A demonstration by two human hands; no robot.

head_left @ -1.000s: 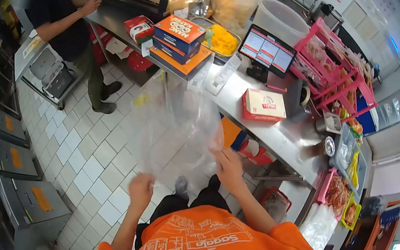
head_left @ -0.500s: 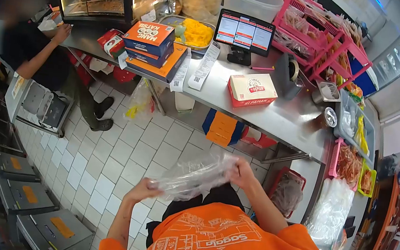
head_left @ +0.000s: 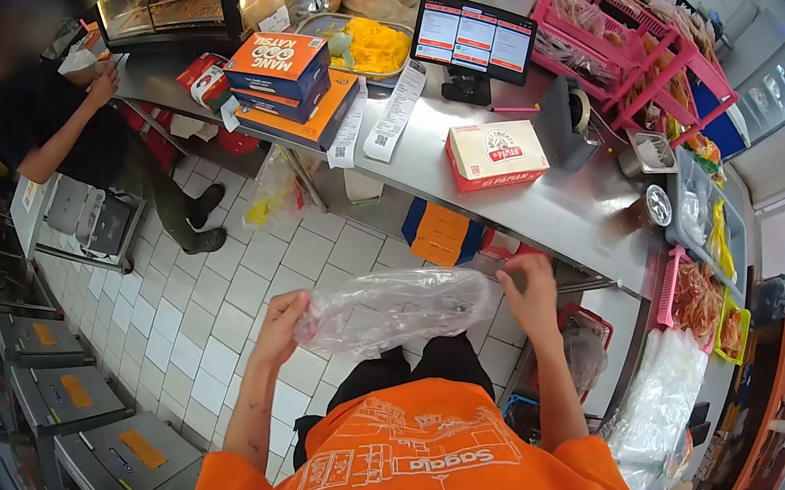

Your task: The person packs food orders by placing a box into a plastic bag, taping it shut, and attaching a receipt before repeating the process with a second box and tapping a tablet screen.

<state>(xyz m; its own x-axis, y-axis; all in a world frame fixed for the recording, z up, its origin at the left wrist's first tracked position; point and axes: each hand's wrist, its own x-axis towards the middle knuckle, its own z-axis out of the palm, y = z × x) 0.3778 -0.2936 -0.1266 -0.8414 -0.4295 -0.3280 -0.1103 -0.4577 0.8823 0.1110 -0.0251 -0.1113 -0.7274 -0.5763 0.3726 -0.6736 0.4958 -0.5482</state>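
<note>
My left hand (head_left: 280, 325) grips one end of a clear bag (head_left: 396, 311) off the surface's (head_left: 595, 230) near edge; my right hand (head_left: 532, 301) curls by the other end, its hold unclear.

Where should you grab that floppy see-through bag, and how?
I'd pinch the clear plastic bag at its right end, coming from the right, where the right hand is. It looks thin and limp, and the left hand holds the other end.

Bag (head_left: 399, 310) extended, right hand (head_left: 534, 301) farther out, uncurled
</note>
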